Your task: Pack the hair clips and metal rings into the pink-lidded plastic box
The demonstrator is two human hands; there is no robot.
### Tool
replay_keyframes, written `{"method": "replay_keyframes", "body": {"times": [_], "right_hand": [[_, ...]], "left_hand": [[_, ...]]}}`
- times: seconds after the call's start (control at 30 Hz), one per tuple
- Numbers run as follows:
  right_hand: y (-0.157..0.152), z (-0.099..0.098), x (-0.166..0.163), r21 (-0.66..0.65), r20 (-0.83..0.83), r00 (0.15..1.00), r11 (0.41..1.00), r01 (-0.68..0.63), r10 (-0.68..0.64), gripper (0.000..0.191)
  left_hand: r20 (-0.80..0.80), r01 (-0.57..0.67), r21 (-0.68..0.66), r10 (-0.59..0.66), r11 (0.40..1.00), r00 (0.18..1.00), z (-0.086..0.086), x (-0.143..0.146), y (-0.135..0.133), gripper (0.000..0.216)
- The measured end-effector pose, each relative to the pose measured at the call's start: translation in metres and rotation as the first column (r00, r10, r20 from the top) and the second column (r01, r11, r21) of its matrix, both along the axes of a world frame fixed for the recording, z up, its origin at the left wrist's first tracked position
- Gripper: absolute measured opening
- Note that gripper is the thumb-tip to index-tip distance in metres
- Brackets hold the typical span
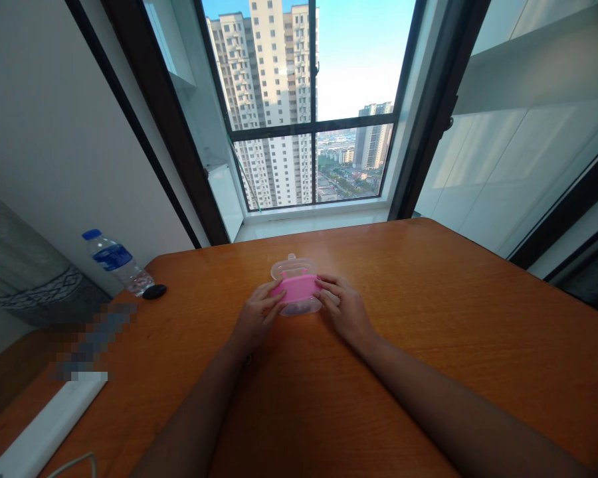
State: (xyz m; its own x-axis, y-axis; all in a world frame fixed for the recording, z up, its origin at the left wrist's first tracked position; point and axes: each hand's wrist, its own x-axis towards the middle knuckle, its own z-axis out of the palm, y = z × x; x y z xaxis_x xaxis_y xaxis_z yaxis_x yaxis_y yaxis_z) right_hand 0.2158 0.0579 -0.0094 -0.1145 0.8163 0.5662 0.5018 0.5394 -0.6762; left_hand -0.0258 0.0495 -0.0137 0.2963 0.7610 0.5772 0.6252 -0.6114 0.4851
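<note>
Grip firm on both sides: **left hand** (258, 317) and **right hand** (345, 309) closed in from opposite ends around a pink plastic part (299, 289), fingertips (325, 283) resting on its top face and ends. Directly under and around the pink plastic part, a clear plastic case (285, 268) with a small knob or tab at its far edge, the two pieces overlapping and in contact. Assembly held low, just above or resting on the surface, near its middle; contact with the wood hidden by the hands.

As things stand, pink part and clear case together as one stack, no visible gap. Whether latched or merely pressed together, impossible to tell from this view.

Farther out on the orange-brown wooden surface (478, 318), toward the left: a water bottle (114, 263) lying on its side with a blue cap and blue label, the lettering too small to read, and a small black oval object (154, 291) just beside it. Nearer, a long white strip (44, 428) with a thin cable (74, 459). Beyond, a tall window (311, 126) over high-rise apartment blocks (264, 86). No legible writing anywhere.
</note>
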Motion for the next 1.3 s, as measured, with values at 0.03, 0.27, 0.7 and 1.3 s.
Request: {"method": "replay_keyframes", "body": {"times": [0.03, 0.27, 0.7, 1.3], "right_hand": [[0.000, 0.000, 0.000, -0.004, 0.000, 1.000, 1.000, 0.000, 0.000, 0.029], [-0.004, 0.002, 0.001, -0.012, 0.130, 0.991, 1.000, 0.013, -0.011, 0.032], [-0.014, 0.012, -0.004, 0.091, 0.369, 0.928, 0.996, 0.009, -0.043, 0.036], [-0.044, 0.023, -0.020, 0.325, 0.339, 0.941, 0.938, -0.123, 0.006, 0.038]], "left_hand": [[-0.004, 0.004, 0.001, -0.004, 1.000, 1.000, 0.000, 0.000, 0.000, 0.030], [0.000, -0.015, 0.008, 0.015, 1.000, 1.000, 0.000, 0.000, -0.001, 0.029], [-0.083, -0.055, -0.113, 0.046, 0.992, 0.996, 0.014, 0.002, 0.001, 0.026], [-0.141, -0.122, -0.193, 0.096, 0.974, 0.985, 0.046, -0.038, -0.016, 0.024]]}}
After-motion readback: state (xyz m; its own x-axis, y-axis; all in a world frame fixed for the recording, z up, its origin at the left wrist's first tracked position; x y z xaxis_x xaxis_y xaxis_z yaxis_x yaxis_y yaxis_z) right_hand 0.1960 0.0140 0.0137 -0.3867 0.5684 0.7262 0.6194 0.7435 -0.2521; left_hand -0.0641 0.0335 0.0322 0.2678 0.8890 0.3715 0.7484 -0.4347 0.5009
